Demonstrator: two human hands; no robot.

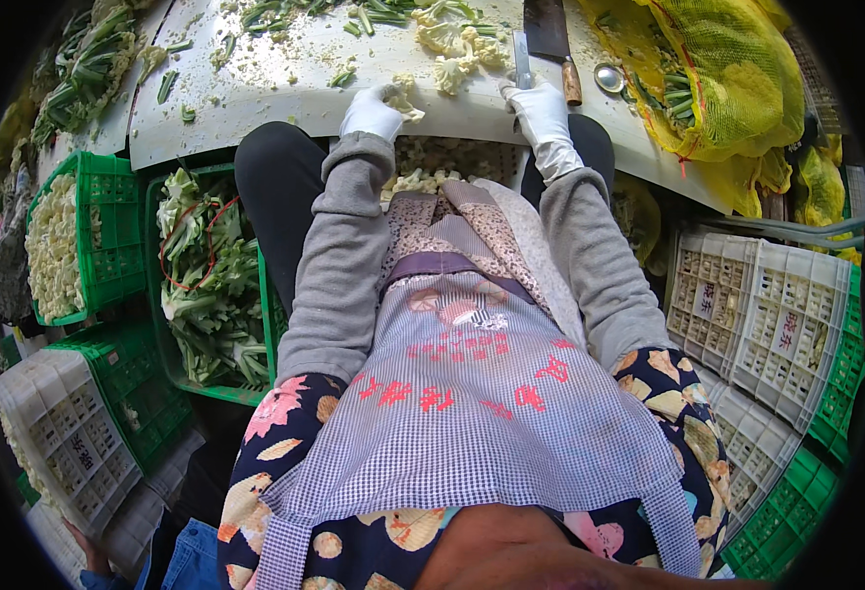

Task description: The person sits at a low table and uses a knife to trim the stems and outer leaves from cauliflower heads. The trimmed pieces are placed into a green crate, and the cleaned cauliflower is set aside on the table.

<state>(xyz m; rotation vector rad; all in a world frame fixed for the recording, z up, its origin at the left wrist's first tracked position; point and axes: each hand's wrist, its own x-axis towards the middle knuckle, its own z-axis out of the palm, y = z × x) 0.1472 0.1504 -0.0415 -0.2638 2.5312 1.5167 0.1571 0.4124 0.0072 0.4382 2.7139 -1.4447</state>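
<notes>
My left hand point(372, 114), in a white glove, holds a small cauliflower floret point(405, 99) above the near edge of the white tabletop point(255, 103). My right hand point(539, 110), gloved as well, is closed around a small knife point(522, 63) whose blade points away from me. Larger cauliflower pieces point(456, 55) lie between and beyond my hands. Beside the small knife rests a cleaver point(550, 33) with a wooden handle. Below the table edge, between my knees, cut florets point(421, 179) fill part of a container that my apron partly hides.
A yellow mesh bag point(742, 81) and a round metal object point(609, 77) are on the right of the table. Green crates of leaves point(211, 295) and florets point(56, 251) stand left; white crates point(794, 317) stack right. Another person's hand point(82, 542) shows lower left.
</notes>
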